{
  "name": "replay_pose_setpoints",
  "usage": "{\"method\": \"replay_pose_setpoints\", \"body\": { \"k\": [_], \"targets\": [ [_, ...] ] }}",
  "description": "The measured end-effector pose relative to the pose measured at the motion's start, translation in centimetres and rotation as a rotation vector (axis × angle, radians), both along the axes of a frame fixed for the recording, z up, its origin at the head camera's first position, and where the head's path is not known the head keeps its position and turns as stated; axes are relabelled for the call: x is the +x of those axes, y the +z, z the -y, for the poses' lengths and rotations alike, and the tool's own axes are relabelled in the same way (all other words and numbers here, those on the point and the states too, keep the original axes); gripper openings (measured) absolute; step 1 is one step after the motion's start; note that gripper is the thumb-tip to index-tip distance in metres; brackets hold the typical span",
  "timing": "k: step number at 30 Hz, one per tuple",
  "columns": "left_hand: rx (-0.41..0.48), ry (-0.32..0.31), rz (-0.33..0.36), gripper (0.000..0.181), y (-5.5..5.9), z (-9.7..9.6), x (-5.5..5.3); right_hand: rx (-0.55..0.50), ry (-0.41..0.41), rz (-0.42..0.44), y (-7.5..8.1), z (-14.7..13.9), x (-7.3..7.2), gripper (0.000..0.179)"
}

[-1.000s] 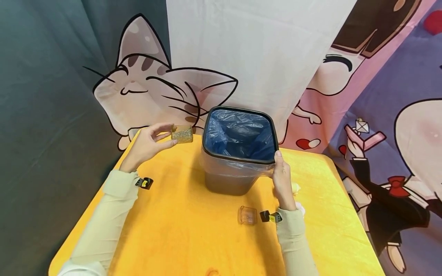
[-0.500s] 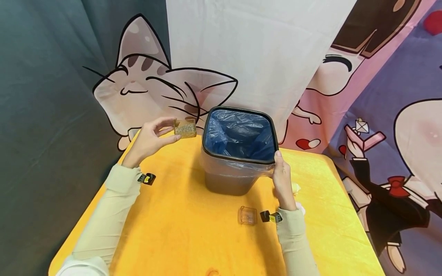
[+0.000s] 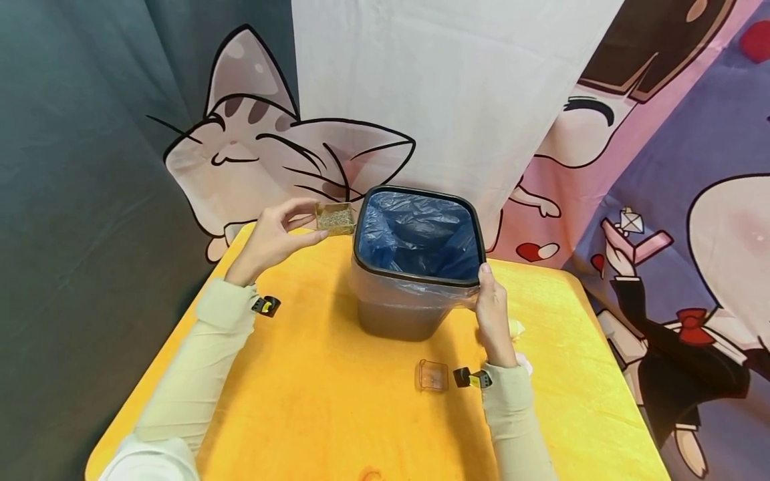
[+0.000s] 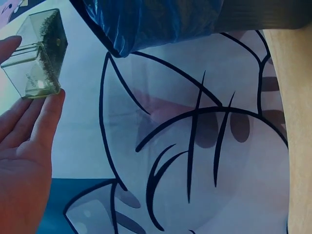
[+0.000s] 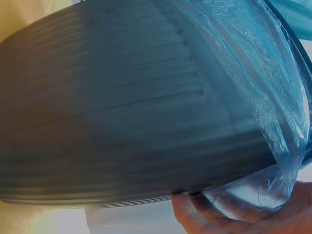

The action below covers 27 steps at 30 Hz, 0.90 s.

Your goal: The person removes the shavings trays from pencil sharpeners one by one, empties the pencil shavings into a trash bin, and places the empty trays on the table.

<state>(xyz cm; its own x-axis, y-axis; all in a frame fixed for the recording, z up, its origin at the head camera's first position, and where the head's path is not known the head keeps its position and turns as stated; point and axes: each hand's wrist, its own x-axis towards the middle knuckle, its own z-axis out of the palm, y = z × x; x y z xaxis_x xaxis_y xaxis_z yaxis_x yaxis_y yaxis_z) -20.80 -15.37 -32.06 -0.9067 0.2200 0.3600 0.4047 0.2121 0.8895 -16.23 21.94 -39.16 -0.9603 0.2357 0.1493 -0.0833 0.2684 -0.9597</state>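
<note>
My left hand [image 3: 273, 237] pinches a small see-through plastic box [image 3: 335, 220] between thumb and fingers, just beside the left rim of a trash bin [image 3: 397, 317]. Grey-green fine bits fill part of the box; in the left wrist view the same box [image 4: 41, 58] has them along one side. A blue liner bag [image 3: 421, 230] lines the bin and folds out over its dark rim. My right hand [image 3: 493, 307] holds the bin's right front corner, thumb on the rim. Its fingers [image 5: 183, 209] lie against the outer wall below the bag's edge in the right wrist view.
A small clear orange-tinted plastic piece [image 3: 432, 376] lies on the yellow tablecloth [image 3: 313, 401] in front of the bin. Pale small items [image 3: 516, 328] sit behind my right wrist, partly hidden. A printed cartoon curtain [image 3: 361, 80] hangs close behind the table.
My left hand has moved right and slightly up with the plastic box, bringing it up to the bin's left rim. The box has tilted, showing more of its contents. The right hand and bin stay put.
</note>
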Motion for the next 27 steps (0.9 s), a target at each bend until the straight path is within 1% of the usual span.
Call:
{"method": "replay_pose_setpoints", "body": {
  "k": [3,9,11,13,15,19,22,27],
  "targets": [
    [-0.007,-0.010,-0.033,0.053,0.0,-0.3,-0.1,-0.010,0.004,0.004,-0.1,0.0,-0.1,0.063],
    [-0.026,-0.016,-0.069,0.050,1.9,-1.6,1.1,-0.071,0.017,-0.013,-0.3,0.1,-0.1,0.062],
    [-0.036,-0.016,-0.081,0.051,2.3,-1.9,1.3,-0.076,0.015,-0.016,-0.3,0.2,-0.1,0.061],
    [-0.037,-0.014,-0.100,0.050,2.5,-2.2,1.3,-0.074,0.012,-0.018,-0.2,0.2,-0.1,0.061],
    [-0.042,-0.004,-0.123,0.050,2.4,-2.4,1.0,-0.064,0.008,-0.017,-0.2,0.2,0.0,0.061],
    [-0.044,0.010,-0.173,0.050,1.2,-2.7,-0.1,-0.062,0.009,-0.008,-0.2,0.2,-0.1,0.062],
    [-0.050,-0.004,-0.224,0.051,0.6,-2.9,-0.8,-0.062,0.007,-0.003,-0.3,0.2,-0.1,0.062],
    [-0.100,-0.037,-0.344,0.050,0.6,-3.5,-1.1,-0.045,-0.004,-0.008,-0.4,0.1,-0.1,0.062]
  ]
}}
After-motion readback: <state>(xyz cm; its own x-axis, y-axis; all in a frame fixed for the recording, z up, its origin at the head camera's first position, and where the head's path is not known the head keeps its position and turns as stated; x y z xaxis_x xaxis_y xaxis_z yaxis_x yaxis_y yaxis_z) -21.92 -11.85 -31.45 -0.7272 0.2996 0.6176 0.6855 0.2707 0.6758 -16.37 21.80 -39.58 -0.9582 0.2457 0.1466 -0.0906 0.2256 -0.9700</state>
